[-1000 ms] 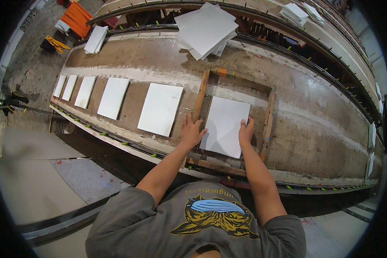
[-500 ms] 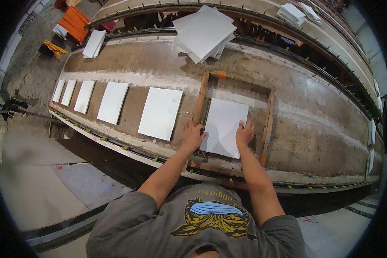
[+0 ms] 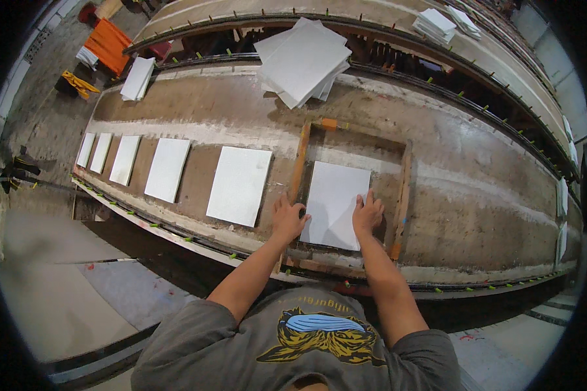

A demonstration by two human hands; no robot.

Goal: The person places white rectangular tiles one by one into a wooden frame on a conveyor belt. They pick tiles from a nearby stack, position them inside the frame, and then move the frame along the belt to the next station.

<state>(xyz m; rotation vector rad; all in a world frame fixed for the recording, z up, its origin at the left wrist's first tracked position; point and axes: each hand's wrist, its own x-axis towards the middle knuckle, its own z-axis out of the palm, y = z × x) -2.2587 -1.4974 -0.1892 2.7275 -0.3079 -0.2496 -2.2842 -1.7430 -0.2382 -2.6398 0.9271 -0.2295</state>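
Observation:
A white rectangular sheet [image 3: 336, 195] lies flat on the long table inside a worn wooden frame [image 3: 298, 163]. My left hand [image 3: 288, 218] rests across the frame's left bar, its fingers apart and its thumb pointing at the sheet's left edge. On the other side, my right hand [image 3: 368, 215] touches the sheet's right edge with spread fingertips. Neither hand grips anything. Left of the frame, a similar white sheet [image 3: 240, 186] lies on the tabletop, the nearest of several in a row.
Beyond the frame, a fanned stack of white sheets [image 3: 303, 58] sits near the table's far edge. Another small stack [image 3: 137, 79] is at the far left. Green clips [image 3: 233, 256] line the table's near rail. A parallel table [image 3: 398, 23] stands behind.
The whole view has shifted a little, so everything sits slightly lower. My hands, the sheet and the frame keep nearly the same places relative to one another.

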